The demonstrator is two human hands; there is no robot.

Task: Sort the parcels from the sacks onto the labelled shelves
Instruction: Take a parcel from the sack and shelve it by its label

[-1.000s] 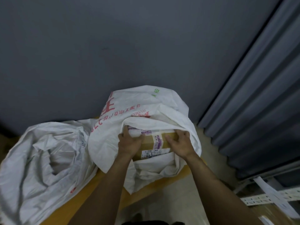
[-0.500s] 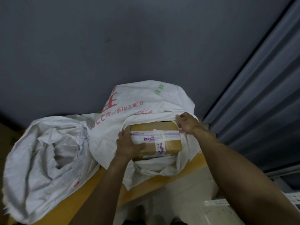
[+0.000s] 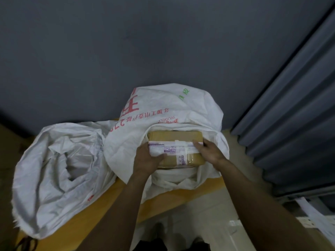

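– In the open mouth of the printed sack point(image 3: 163, 105), what is located?
– One parcel point(image 3: 174, 137): a brown cardboard box, lying flat, with a white label point(image 3: 168, 149) and clear tape across its top face. The white cloth of the sack is folded down around it.
– State of the left hand point(image 3: 145, 160)?
– It grips the left end of the box. The thumb lies across the near-left corner of the label. The other fingers are hidden behind the box, so whether they are spread cannot be told.
– State of the right hand point(image 3: 211, 151)?
– It holds the right end. Its fingers point(image 3: 198, 144) lie pressed together on the top face, at the right end of the label.
– What carries the sack?
– A yellow-brown desk point(image 3: 101, 205). The printed sack stands at its far side, in front of a grey wall point(image 3: 126, 51). A second sack point(image 3: 59, 169), white, crumpled and open, lies on its left, touching it.
– Surroundings?
– A ribbed grey panel point(image 3: 299, 105) on the right, paper sheets point(image 3: 317, 220) at lower right, and pale floor point(image 3: 181, 205) below the desk's near edge.
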